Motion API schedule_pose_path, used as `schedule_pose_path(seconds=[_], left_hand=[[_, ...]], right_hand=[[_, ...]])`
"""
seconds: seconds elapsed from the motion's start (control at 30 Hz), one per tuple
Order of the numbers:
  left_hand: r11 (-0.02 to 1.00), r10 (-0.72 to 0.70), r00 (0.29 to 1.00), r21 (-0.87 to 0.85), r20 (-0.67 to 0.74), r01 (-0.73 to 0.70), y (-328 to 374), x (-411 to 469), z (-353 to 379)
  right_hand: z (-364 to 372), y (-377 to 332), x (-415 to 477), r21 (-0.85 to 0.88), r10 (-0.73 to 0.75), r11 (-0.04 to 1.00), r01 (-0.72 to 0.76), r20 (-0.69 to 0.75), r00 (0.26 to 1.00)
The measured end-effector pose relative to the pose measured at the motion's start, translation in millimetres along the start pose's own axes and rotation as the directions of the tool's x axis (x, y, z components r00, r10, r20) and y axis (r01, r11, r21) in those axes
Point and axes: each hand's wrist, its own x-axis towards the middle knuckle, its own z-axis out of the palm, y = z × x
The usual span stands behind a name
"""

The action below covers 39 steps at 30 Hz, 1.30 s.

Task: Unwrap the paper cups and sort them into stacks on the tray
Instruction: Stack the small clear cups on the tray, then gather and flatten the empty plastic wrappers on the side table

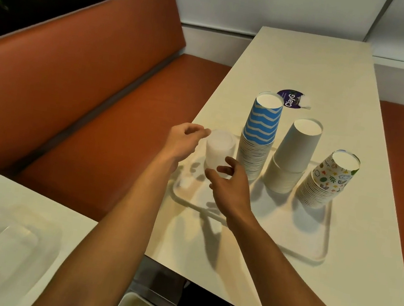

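stack of white cups (pixel 219 152) at tray (pixel 311 253) edge; left hand (pixel 187 140), right hand (pixel 230 183) flanking, loose-fingered.

Four inverted cup stacks on cream tray (pixel 311 258) (white stack (pixel 218 150), blue-zigzag stack (pixel 261 127), plain stack (pixel 294 151), doodle-print stack (pixel 328 177))

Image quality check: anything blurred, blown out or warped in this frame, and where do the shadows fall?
Head view: the white cup stack is overexposed and soft; the left hand and right hand cast soft shadows on the tray; the table bows at its edges from the wide lens; the lower-left corner is blurred.
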Motion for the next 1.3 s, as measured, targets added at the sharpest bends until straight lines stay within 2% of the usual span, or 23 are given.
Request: schedule_pose_path(seconds=[0.2, 0.37, 0.63, 0.97, 1.07, 1.13, 1.2, 1.3], left_hand=[[0.992, 0.077, 0.982, -0.081, -0.171, -0.092, -12, -70, -32], [0.973, 0.101, 0.956, -0.172, -0.276, -0.153, -35, -149, -73], [0.984, -0.03, 0.914, -0.171, -0.405, -0.043, -107, -258, -142], [0.978, -0.162, 0.761, -0.206, -0.628, 0.038, -181, -354, -237], [0.979, -0.178, 0.691, -0.197, -0.701, 0.052, -201, -376, -266], [0.981, -0.182, 0.608, -0.187, -0.773, 0.056, -214, -390, -286], [0.983, -0.179, 0.498, -0.174, -0.848, 0.058, -227, -404, -306], [0.984, -0.177, 0.29, -0.165, -0.94, 0.067, -247, -423, -335]], right_hand=[[6, -6, -42, 0.059, -0.156, 0.986, 0.154, 0.023, 0.988], [18, -7, -83, 0.087, -0.215, 0.974, 0.207, 0.097, 0.972], [83, 19, -156, 0.059, -0.201, 0.979, 0.192, 0.357, 0.912], [191, 43, -232, -0.022, -0.14, 0.98, 0.199, 0.639, 0.756], [223, 51, -251, -0.095, -0.11, 0.964, 0.246, 0.705, 0.701], [244, 58, -264, -0.142, -0.084, 0.949, 0.281, 0.745, 0.662], [264, 65, -274, -0.195, -0.057, 0.926, 0.323, 0.776, 0.629], [293, 73, -282, -0.276, -0.028, 0.865, 0.419, 0.807, 0.59]])
